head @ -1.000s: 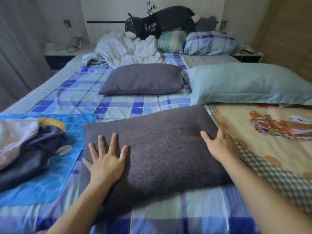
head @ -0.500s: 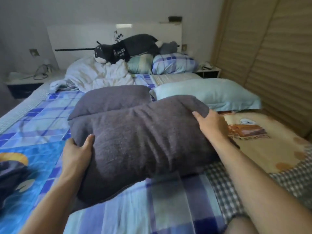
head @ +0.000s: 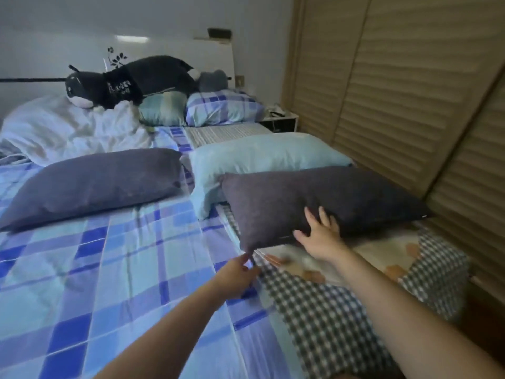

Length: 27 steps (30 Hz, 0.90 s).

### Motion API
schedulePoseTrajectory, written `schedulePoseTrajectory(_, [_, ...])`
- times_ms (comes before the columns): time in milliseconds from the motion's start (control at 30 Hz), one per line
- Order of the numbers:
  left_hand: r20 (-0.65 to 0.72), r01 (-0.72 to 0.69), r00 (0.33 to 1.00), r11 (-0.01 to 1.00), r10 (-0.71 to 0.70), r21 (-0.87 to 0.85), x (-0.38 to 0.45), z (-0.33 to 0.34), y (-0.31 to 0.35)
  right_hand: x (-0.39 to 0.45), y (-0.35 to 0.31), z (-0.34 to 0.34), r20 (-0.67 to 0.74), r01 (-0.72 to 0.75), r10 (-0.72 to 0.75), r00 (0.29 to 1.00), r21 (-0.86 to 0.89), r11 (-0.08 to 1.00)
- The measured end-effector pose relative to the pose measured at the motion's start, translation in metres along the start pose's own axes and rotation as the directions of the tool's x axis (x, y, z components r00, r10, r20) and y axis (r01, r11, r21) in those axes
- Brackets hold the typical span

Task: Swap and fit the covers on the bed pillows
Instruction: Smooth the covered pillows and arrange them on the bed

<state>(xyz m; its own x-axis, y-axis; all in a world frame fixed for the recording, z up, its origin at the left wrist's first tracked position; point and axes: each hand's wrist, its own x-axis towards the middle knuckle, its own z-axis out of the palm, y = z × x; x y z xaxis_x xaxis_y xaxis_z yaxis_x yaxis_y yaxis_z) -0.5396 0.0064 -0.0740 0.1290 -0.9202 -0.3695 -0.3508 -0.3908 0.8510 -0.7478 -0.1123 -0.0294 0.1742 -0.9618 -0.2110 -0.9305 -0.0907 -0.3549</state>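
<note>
Nearest the camera, the left hand [head: 237, 272] pinches the near-left corner of a dark grey pillow [head: 322, 203], while the right hand [head: 318, 231] presses spread, straight fingers against its near edge. That pillow lies on the right of the bed [head: 109, 269], partly over a cartoon-print blanket [head: 382, 253] and leaning on a light blue pillow [head: 262, 157] behind. A second grey pillow [head: 93, 184] lies far left. Tugging only the corner could bunch the cover or drag the blanket.
</note>
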Motion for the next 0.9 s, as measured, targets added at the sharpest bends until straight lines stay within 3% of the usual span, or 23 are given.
schedulePoseTrajectory(67, [-0.052,-0.022,0.998,0.999,0.024,0.038,0.005,-0.016,-0.01,0.001,-0.011,-0.004,0.007,-0.097,0.098,0.995,-0.042,0.994])
schedulePoseTrajectory(133, [-0.127,-0.007,0.992,0.996,0.019,0.091,0.002,-0.041,-0.02,-0.003,-0.026,-0.01,-0.175,-0.122,0.112,0.978,-0.044,0.992])
schedulePoseTrajectory(200, [-0.208,0.018,0.978,0.991,0.01,0.133,-0.004,-0.073,-0.037,-0.012,-0.051,-0.006,-0.452,0.042,-0.043,0.891,-0.013,0.999])
schedulePoseTrajectory(233, [-0.254,0.046,0.967,0.987,-0.006,0.151,-0.008,-0.09,-0.048,-0.016,-0.066,-0.002,-0.507,0.147,-0.128,0.852,-0.003,0.989])
schedulePoseTrajectory(300, [-0.386,0.105,0.922,0.978,-0.028,0.181,-0.016,-0.126,-0.074,-0.019,-0.098,0.01,-0.44,0.308,-0.27,0.856,0.017,0.951])
schedulePoseTrajectory(433, [-0.704,0.229,0.71,0.944,0.004,0.236,-0.041,-0.192,-0.141,-0.018,-0.156,0.054,-0.266,0.446,-0.425,0.865,0.023,0.895])
schedulePoseTrajectory(533, [-0.794,0.323,0.603,0.887,0.076,0.33,-0.052,-0.241,-0.184,-0.007,-0.208,0.103,-0.124,0.47,-0.461,0.879,0.061,0.88])
schedulePoseTrajectory(600, [-0.799,0.404,0.587,0.81,0.128,0.426,-0.048,-0.274,-0.211,0.005,-0.245,0.132,-0.028,0.467,-0.469,0.883,0.152,0.871])
schedulePoseTrajectory(700, [-0.746,0.507,0.664,0.701,0.054,0.501,-0.036,-0.297,-0.254,0.044,-0.295,0.159,0.024,0.363,-0.396,0.918,0.352,0.863])
schedulePoseTrajectory(767, [-0.754,0.527,0.655,0.679,0.06,0.512,-0.028,-0.291,-0.276,0.085,-0.324,0.167,0.037,0.224,-0.282,0.959,0.516,0.827])
schedulePoseTrajectory(833, [-0.773,0.52,0.625,0.681,0.108,0.516,-0.017,-0.289,-0.287,0.137,-0.353,0.173,0.068,0.054,-0.146,0.987,0.711,0.701])
schedulePoseTrajectory(900, [-0.79,0.517,0.593,0.679,0.156,0.522,-0.007,-0.292,-0.298,0.188,-0.379,0.187,0.2,-0.133,-0.09,0.976,0.866,0.481])
